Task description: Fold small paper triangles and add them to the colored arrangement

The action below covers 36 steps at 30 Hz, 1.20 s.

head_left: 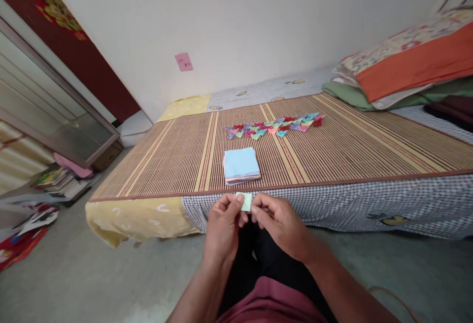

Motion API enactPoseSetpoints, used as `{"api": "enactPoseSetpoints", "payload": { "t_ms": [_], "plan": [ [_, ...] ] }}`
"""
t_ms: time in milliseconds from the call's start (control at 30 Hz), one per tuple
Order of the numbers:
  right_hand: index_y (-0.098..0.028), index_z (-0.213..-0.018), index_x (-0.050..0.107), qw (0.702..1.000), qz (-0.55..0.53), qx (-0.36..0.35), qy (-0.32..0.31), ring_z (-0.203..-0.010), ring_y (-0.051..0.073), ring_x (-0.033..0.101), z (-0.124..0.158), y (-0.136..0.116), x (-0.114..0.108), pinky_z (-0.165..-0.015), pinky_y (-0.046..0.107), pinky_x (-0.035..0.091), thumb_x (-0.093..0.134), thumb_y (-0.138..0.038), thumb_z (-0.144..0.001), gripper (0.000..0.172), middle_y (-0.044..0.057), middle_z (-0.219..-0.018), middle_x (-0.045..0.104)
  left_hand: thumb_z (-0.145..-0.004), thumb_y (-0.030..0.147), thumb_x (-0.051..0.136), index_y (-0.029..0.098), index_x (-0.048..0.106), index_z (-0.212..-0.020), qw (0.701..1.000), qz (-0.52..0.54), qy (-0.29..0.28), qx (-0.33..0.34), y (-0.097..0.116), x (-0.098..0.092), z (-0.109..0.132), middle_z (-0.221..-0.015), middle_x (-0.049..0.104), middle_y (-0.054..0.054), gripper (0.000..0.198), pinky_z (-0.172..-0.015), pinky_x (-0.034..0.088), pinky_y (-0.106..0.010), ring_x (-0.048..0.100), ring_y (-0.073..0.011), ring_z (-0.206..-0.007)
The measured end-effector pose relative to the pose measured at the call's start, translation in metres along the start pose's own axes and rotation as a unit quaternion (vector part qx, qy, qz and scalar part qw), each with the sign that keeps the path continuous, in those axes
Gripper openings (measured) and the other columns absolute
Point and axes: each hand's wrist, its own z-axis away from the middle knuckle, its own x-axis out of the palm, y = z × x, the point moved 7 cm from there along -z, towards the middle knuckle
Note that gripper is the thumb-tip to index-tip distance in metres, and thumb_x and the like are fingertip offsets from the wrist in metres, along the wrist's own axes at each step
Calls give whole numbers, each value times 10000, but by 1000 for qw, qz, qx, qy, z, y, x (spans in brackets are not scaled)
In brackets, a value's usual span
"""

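Observation:
A small folded piece of light green paper [245, 202] is held up just in front of the bed's near edge. My left hand [226, 219] is closed on it, thumb across its upper left corner. My right hand [276, 218] pinches its right edge between thumb and fingers. Beyond my hands, a stack of square paper sheets [241, 163], pale blue on top, lies on the striped mat. Farther back are rows of small folded paper pieces [272, 126] in many colours, with pointed tips.
The striped bamboo mat [177, 155] covers the bed. At the back right are folded bedding and an orange pillow [417, 71]. A checked sheet [332, 209] hangs over the bed's front edge. Books [57, 181] sit low at the left, near a framed glass panel [48, 91].

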Motion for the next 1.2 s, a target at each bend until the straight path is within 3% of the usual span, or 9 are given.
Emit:
{"api": "enactPoseSetpoints", "payload": {
  "t_ms": [133, 300, 533, 700, 900, 1067, 1200],
  "plan": [
    [-201, -750, 565, 999, 43, -10, 12, -578, 127, 481, 1, -6, 5, -551, 253, 356, 491, -220, -971, 234, -36, -636, 534, -747, 419, 816, 168, 554, -631, 996, -55, 46, 61, 3, -1, 3, -475, 540, 50, 381, -494, 330, -207, 439, -73, -446],
    [-207, -700, 544, 995, 65, -33, 66, -568, 127, 483, 2, -13, 2, -558, 252, 366, 570, -206, -920, 221, -33, -617, 541, -770, 434, 798, 180, 514, -626, 994, -66, 53, 75, 6, 0, 4, -469, 480, 75, 407, -491, 314, -205, 384, -67, -441],
    [-202, -651, 524, 994, -86, 51, 44, -559, 123, 457, -1, 9, 2, -529, 241, 370, 565, -253, -899, 256, -25, -596, 532, -834, 445, 757, 182, 528, -671, 997, -59, -31, 49, 4, 10, 2, -533, 505, 60, 385, -523, 337, -211, 427, -80, -487],
    [-200, -682, 513, 983, -170, 64, -9, -570, 121, 440, -3, 13, 13, -528, 245, 356, 521, -324, -939, 286, -12, -646, 531, -845, 433, 756, 184, 530, -672, 991, -100, -25, 83, 7, 7, 3, -545, 492, 59, 379, -489, 303, -205, 390, -74, -487],
    [-210, -683, 478, 998, -35, -21, 50, -566, 118, 401, -1, -6, 2, -538, 253, 328, 512, -287, -986, 315, -45, -613, 444, -855, 421, 748, 173, 531, -646, 986, -134, -15, 97, 14, 9, 2, -549, 467, 62, 390, -486, 304, -193, 363, -67, -497],
    [-205, -699, 507, 997, -48, -18, 60, -579, 123, 432, -1, -3, -2, -550, 254, 352, 479, -307, -1012, 331, -32, -632, 478, -778, 369, 819, 160, 639, -755, 989, -119, -59, 69, 14, 15, 3, -653, 610, 14, 277, -572, 414, -214, 515, -101, -582],
    [-208, -720, 496, 997, -46, -17, 58, -577, 124, 436, 0, 4, 3, -554, 253, 360, 441, -340, -1036, 347, -33, -640, 475, -814, 352, 780, 156, 626, -704, 986, -137, -66, 75, 18, 13, 3, -634, 612, 3, 272, -560, 397, -215, 507, -101, -571]
  ]
}}
